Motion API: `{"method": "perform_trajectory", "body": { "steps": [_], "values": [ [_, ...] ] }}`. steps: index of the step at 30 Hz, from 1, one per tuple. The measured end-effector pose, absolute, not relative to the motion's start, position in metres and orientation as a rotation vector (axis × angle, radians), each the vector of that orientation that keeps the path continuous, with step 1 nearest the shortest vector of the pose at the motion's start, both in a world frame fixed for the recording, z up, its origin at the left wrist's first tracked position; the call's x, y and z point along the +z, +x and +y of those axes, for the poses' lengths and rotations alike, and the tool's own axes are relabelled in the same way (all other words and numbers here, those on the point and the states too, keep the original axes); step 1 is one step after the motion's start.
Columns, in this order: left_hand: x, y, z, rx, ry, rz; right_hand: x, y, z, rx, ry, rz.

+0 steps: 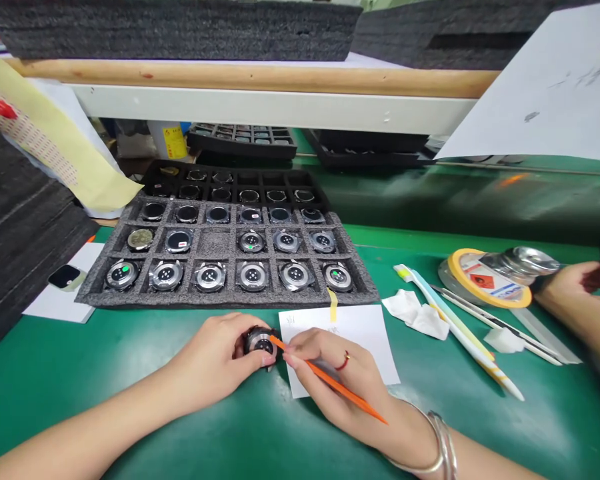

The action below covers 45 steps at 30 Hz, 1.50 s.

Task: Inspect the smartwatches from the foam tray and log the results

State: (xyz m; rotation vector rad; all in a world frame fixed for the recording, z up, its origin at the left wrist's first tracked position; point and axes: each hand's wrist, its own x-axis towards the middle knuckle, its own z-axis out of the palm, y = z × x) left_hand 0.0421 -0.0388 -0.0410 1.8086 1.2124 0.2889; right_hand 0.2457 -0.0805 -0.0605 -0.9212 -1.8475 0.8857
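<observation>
Between the thumb and fingers of my left hand (220,357) is a round black watch case (261,341), its sensor back facing up, just above the green table. My right hand (345,387) pinches a thin orange pointed stick (340,390) like a pen, and the stick's front end meets the rim of the watch back. Under my right hand lies a white sheet of paper (375,350) with handwriting. Just behind my hands, a grey foam tray (217,241) holds rows of similar watch cases, some back up, others face up.
To the right lie a toothbrush (460,333), crumpled tissue (415,313), tweezers (500,323) and a yellow-rimmed can (485,277). Another person's hand (575,293) is at the right edge. A square watch (66,277) rests on paper at left. A shelf beam (270,80) crosses overhead.
</observation>
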Motion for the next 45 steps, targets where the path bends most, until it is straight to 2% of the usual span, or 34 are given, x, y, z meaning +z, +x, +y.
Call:
{"method": "perform_trajectory", "body": {
  "steps": [45],
  "values": [
    [-0.041, 0.044, -0.040, 0.268, 1.827, 1.224, -0.072, 0.243, -0.083, 1.124, -1.119, -1.659]
  ]
}}
